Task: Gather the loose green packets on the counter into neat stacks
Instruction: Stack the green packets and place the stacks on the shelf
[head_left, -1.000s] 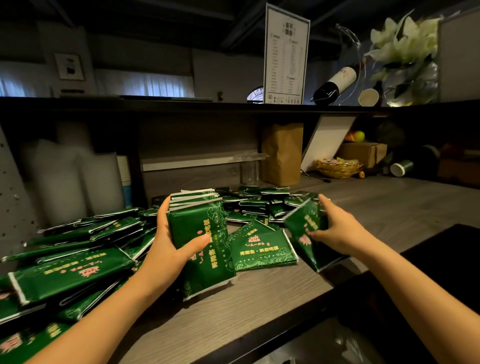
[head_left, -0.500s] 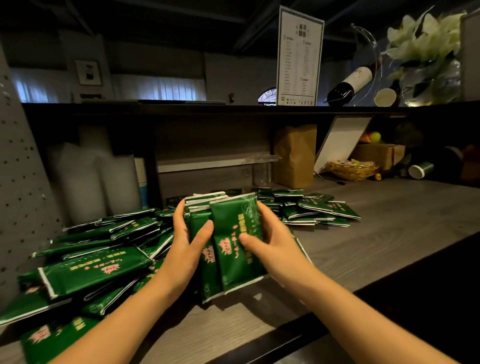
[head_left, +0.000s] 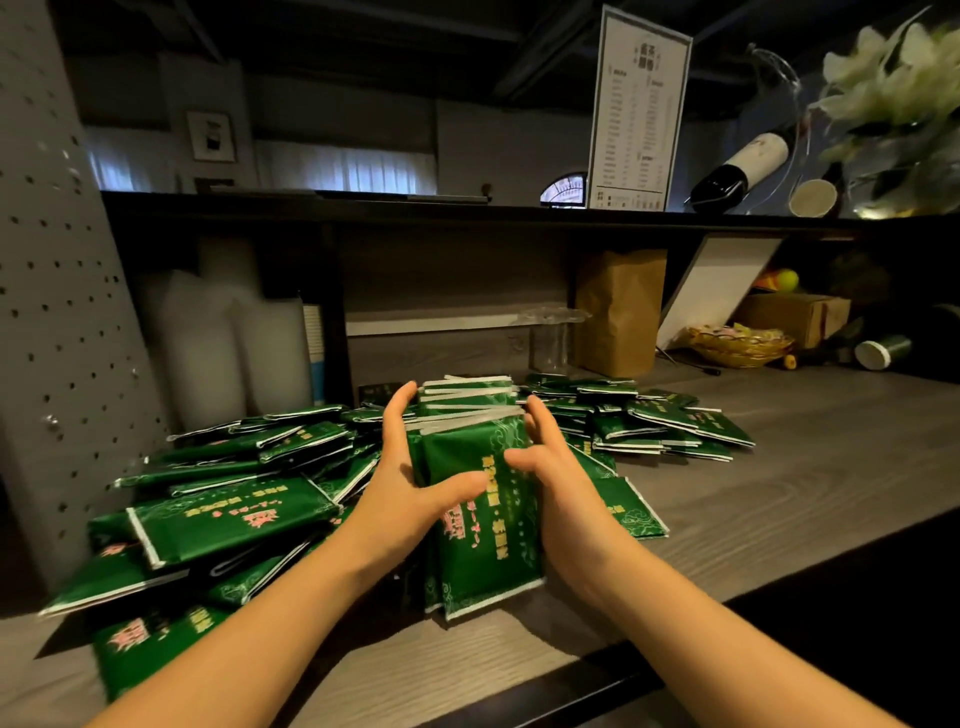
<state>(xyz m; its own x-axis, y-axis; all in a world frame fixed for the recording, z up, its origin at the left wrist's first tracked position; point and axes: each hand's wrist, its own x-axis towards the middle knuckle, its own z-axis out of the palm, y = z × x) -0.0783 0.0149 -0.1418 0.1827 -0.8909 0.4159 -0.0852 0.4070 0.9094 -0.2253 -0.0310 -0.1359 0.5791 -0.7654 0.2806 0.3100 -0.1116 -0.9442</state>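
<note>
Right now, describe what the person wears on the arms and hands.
Nothing worn shows. The left hand and the right hand are bare: no gloves, rings or watch in view. Both forearms are uncovered down to the frame's edge, so no sleeve is visible.

Two hands (head_left: 410, 493) (head_left: 566, 504), many green packets (head_left: 483, 525)

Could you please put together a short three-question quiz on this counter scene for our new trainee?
1. True or false: the left hand and right hand both hold the stack of green packets.
2. Which stands at the back of the counter? A. brown paper bag B. kettle C. toaster
3. Fill in: the menu card stands on the ___ above the counter.

Key: 1 true; 2 A; 3 shelf.
</note>
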